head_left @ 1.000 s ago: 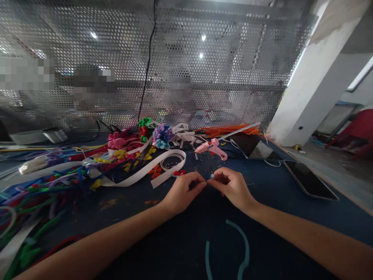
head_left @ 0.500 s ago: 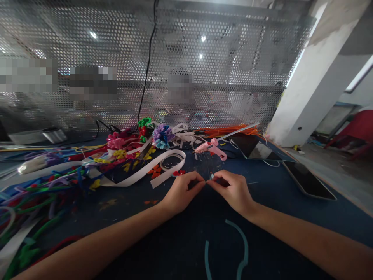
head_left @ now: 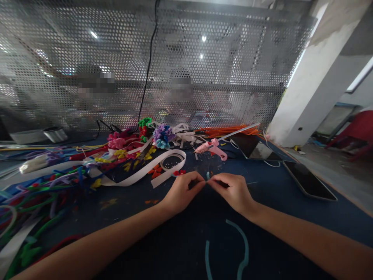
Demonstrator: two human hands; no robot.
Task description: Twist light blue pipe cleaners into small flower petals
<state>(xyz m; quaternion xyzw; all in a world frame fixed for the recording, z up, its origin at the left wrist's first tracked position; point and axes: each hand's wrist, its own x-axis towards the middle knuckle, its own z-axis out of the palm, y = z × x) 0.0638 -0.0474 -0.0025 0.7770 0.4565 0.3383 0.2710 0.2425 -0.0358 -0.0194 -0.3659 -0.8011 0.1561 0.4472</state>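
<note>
My left hand and my right hand meet fingertip to fingertip over the dark blue table. Between them a small light-blue pipe cleaner piece sticks up from the pinched fingers; its lower end is hidden. Both hands are closed in a pinch on it. Nearer to me lie two teal pipe cleaners, a curved one and a shorter one. Just beyond my fingers a pink glue gun rests on its side with a clear glue stick in its back.
Left lie a white ribbon, a heap of coloured pipe cleaners and a purple and blue fuzzy flower. Orange stems lie at the back, before a perforated metal screen. A phone and a tablet lie right.
The light-blue piece at my fingertips now stands more upright, with a bent loop showing. My hands have stayed almost in place.
</note>
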